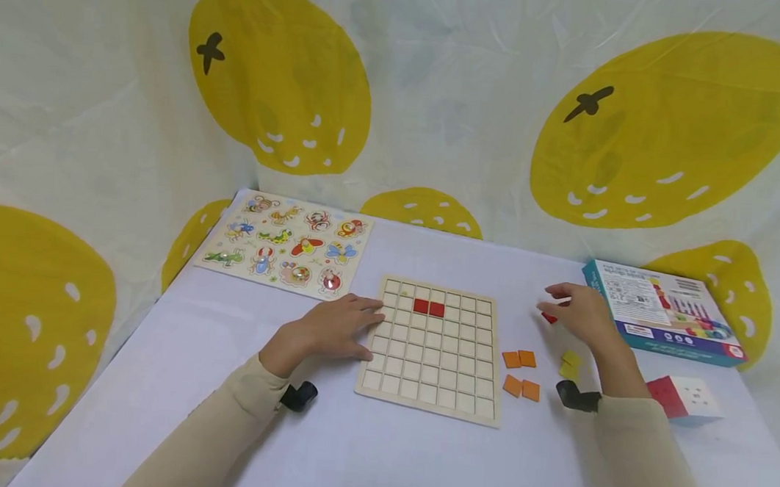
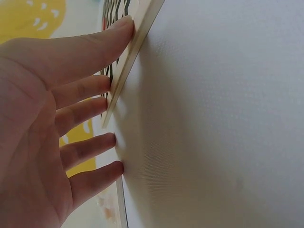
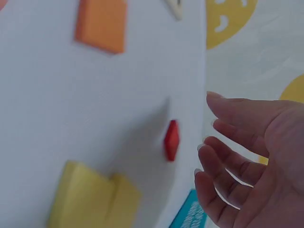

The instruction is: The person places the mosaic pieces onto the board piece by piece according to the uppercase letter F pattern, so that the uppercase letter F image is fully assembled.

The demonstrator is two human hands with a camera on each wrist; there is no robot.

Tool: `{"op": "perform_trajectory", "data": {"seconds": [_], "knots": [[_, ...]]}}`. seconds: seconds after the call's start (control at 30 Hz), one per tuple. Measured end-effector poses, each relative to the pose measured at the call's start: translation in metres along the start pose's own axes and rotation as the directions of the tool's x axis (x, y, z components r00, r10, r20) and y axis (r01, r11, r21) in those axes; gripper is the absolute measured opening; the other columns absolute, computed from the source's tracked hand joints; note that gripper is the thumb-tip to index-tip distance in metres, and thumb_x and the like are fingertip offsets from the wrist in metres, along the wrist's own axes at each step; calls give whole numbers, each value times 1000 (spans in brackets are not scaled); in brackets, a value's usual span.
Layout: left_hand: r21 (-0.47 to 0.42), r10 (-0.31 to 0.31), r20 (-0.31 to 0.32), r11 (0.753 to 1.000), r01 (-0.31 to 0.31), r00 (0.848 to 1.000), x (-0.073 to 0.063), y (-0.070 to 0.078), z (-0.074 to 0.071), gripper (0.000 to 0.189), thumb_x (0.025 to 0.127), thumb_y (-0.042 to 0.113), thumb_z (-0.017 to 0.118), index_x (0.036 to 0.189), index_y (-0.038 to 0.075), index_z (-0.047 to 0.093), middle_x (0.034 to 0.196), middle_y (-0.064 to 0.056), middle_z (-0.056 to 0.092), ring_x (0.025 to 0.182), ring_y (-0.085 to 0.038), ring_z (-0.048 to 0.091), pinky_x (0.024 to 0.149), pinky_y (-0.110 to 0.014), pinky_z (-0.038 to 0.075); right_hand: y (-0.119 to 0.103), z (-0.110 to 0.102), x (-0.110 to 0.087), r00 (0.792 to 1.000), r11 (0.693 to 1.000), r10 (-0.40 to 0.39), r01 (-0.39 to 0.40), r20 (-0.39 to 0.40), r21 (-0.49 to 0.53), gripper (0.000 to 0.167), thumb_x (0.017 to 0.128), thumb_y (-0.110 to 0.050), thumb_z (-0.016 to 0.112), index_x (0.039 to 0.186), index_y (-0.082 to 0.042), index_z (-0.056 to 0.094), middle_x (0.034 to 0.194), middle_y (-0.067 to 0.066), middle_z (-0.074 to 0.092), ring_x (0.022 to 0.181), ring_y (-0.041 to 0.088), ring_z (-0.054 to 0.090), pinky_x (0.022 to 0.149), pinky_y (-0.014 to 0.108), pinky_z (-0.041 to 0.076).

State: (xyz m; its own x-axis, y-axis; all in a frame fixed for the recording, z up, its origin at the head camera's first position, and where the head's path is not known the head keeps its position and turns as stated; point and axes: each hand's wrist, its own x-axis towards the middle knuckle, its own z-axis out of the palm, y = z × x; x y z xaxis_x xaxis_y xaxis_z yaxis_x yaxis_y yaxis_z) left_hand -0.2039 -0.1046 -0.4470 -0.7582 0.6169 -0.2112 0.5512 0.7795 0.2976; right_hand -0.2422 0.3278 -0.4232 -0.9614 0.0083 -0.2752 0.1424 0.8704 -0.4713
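A wooden grid board (image 1: 426, 410) lies mid-table, with two red square tiles (image 1: 420, 305) side by side in its upper cells. Thumb and fingertips of my left hand (image 1: 332, 329) rest at the board's left edge, fingers spread and fairly straight. In the left wrist view the thumb touches the board's edge (image 2: 124, 71). My right hand (image 1: 581, 312) hovers beyond the board's right side, over a loose red tile (image 1: 548, 318). The right wrist view shows this red tile (image 3: 172, 140) on the table, apart from the relaxed fingers.
Several orange tiles (image 1: 512, 359) and some yellow tiles (image 1: 570, 362) lie right of the board. An insect puzzle board (image 1: 282, 245) sits at the back left. At the right are a teal-edged toy box (image 1: 664, 309) and a red and white cube (image 1: 686, 397). A fruit-print curtain (image 1: 450, 114) hangs behind.
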Motion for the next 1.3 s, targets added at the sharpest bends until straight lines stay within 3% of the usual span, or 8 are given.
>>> {"op": "perform_trajectory", "data": {"seconds": [0.13, 0.33, 0.57, 0.93, 1.3], "knots": [[-9, -9, 5, 1000, 10, 1000, 1, 0, 3, 71, 87, 48, 77, 148, 17, 55, 163, -1, 43, 149, -29, 42, 112, -48, 48, 17, 5, 0, 996, 996, 81, -79, 46, -33, 64, 96, -36, 69, 145, 2, 50, 141, 32, 52, 121, 46, 51, 99, 57, 53], [-3, -16, 2, 1000, 16, 1000, 2, 0, 6, 71, 87, 48, 77, 148, 19, 55, 163, 0, 43, 149, -28, 42, 112, -47, 48, 30, 12, 1, 991, 990, 132, -131, 11, -59, 66, 91, -37, 74, 139, 5, 53, 132, 32, 55, 112, 43, 52, 94, 53, 56], [3, -29, 5, 1000, 29, 1000, 2, 1, 6, 71, 87, 49, 77, 148, 20, 55, 163, 1, 43, 149, -27, 42, 113, -47, 48, 30, 13, 1, 992, 991, 121, -120, 23, -55, 54, 93, -29, 73, 129, 7, 57, 123, 31, 59, 103, 37, 54, 84, 40, 56], [7, -27, 6, 1000, 27, 1000, 2, 1, 5, 70, 87, 48, 77, 148, 19, 56, 163, 1, 43, 149, -27, 41, 113, -47, 47, 24, 15, -2, 994, 994, 104, -103, 16, -46, 46, 94, -22, 73, 128, 5, 57, 121, 30, 61, 104, 39, 55, 90, 46, 57], [3, -25, 14, 1000, 25, 1000, 1, 2, 0, 70, 88, 47, 77, 148, 18, 56, 163, 0, 43, 149, -28, 41, 115, -48, 46, 16, 18, -5, 998, 995, 54, -55, -13, -80, 55, 88, -34, 78, 126, 4, 63, 114, 25, 66, 99, 34, 58, 78, 34, 57]]}}
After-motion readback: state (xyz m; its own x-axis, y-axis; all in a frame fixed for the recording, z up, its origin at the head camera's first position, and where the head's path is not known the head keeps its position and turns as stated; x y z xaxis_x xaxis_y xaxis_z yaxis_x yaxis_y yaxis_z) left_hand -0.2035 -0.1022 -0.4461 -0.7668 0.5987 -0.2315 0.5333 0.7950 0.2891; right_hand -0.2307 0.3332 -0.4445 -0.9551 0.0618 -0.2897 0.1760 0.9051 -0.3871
